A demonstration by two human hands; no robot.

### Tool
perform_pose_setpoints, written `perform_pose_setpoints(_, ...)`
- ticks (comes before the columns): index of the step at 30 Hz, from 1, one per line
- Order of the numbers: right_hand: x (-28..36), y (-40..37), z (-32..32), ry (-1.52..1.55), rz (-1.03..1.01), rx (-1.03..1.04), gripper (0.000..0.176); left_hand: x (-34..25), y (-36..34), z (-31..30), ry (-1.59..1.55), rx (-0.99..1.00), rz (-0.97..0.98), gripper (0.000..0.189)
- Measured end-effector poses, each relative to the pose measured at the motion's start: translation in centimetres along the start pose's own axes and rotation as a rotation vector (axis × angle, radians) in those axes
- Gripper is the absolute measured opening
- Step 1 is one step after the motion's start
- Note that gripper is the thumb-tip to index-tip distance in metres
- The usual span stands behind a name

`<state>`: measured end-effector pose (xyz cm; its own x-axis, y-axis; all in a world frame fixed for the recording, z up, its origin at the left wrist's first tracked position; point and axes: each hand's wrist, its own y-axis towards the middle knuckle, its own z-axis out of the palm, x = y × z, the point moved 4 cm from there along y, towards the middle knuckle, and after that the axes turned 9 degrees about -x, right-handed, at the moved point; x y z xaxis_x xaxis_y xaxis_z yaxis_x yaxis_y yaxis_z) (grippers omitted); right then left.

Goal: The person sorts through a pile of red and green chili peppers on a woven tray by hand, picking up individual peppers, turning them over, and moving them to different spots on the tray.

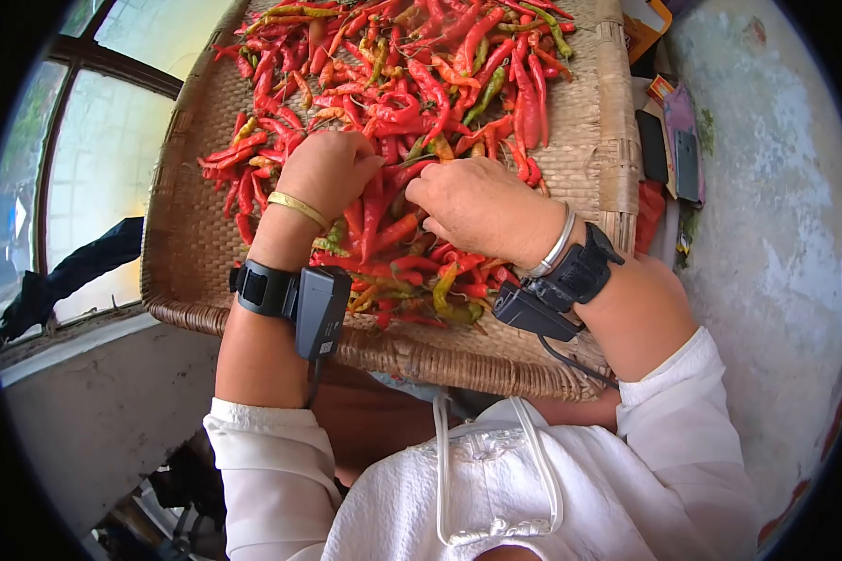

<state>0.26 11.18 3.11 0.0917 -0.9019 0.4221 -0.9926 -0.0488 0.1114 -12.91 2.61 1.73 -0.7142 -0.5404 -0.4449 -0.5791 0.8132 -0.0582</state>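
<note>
Red peppers [430,84], with some green and orange ones among them, lie heaped in a large woven tray [580,140]. My left hand [329,168] is over the middle of the heap, its fingers curled and pointing down to the right. Close to its right is my right hand [477,204], also with bent fingers, the thumb near the forefinger. Both hands look closed above red peppers between them; what the fingertips hold, if anything, is hidden. The two hands do not touch each other.
A window [103,140] with a dark cloth [75,271] on its sill is at the left. To the right of the tray, phones [686,165] and packets sit by a pale wall [776,187]. Black devices are strapped on both wrists, with a cable at the right one.
</note>
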Motion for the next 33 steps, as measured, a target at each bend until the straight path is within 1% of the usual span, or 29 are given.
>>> perform_pose_setpoints(1, 0.3, 0.0, 0.3, 0.004, -0.025, 0.018, 0.019, -0.1, -0.1, 0.3, 0.138, 0.04, 0.058, 0.026)
perform_pose_setpoints(5, 0.1, -0.2, 2.2, 0.007, -0.023, 0.081, 0.021, -1.2, -0.9, 0.7, 0.174, 0.015, 0.058, 0.028)
perform_pose_setpoints(7, 0.2, 0.0, 2.1, 0.025, -0.033, 0.063, 0.022, -1.7, -1.3, 1.0, 0.24, 0.064, -0.025, 0.032)
perform_pose_setpoints(9, 0.4, 0.2, 2.1, 0.024, -0.002, 0.18, 0.02, -2.1, -1.4, 1.1, 0.295, 0.105, -0.037, 0.035)
perform_pose_setpoints(12, 0.6, 0.3, 2.4, 0.011, -0.006, 0.214, 0.017, -2.2, -1.3, 1.4, 0.32, 0.093, -0.011, 0.034)
perform_pose_setpoints(13, 0.5, 0.3, 2.5, 0.009, -0.006, 0.214, 0.017, -2.2, -1.4, 1.4, 0.338, 0.095, -0.024, 0.033)
perform_pose_setpoints(15, 0.2, 0.3, 2.4, 0.059, -0.007, 0.095, 0.014, -2.1, -1.4, 1.3, 0.356, 0.095, -0.038, 0.032)
perform_pose_setpoints(20, -0.2, 0.5, 0.6, 0.078, -0.02, 0.067, 0.013, -1.9, -1.3, 1.0, 0.359, 0.003, -0.018, 0.025)
perform_pose_setpoints(23, -0.8, 0.5, -0.5, 0.064, -0.019, 0.068, 0.015, -1.7, -1.2, 0.9, 0.332, -0.019, 0.001, 0.024)
perform_pose_setpoints(25, -1.5, 0.4, -1.3, 0.03, 0.021, 0.019, 0.017, -1.5, -1.1, 1.2, 0.323, -0.023, 0.01, 0.023)
perform_pose_setpoints(27, -2.5, 0.5, -1.9, 0.006, 0.034, 0.029, 0.018, -1.4, -1.0, 1.2, 0.313, -0.028, 0.018, 0.023)
perform_pose_setpoints(29, -3.8, 0.6, -3.6, 0.027, 0.175, 0.145, 0.017, -1.4, -1.0, 1.1, 0.308, -0.033, 0.087, 0.021)
perform_pose_setpoints(31, -5.3, 0.4, -5.9, 0.09, 0.303, 0.105, 0.019, -1.2, -0.9, 1.2, 0.31, -0.021, 0.074, 0.021)
perform_pose_setpoints(33, -7.3, 0.4, -7.2, 0.058, 0.395, -0.098, 0.02, -1.3, -0.8, 1.2, 0.309, -0.011, 0.065, 0.022)
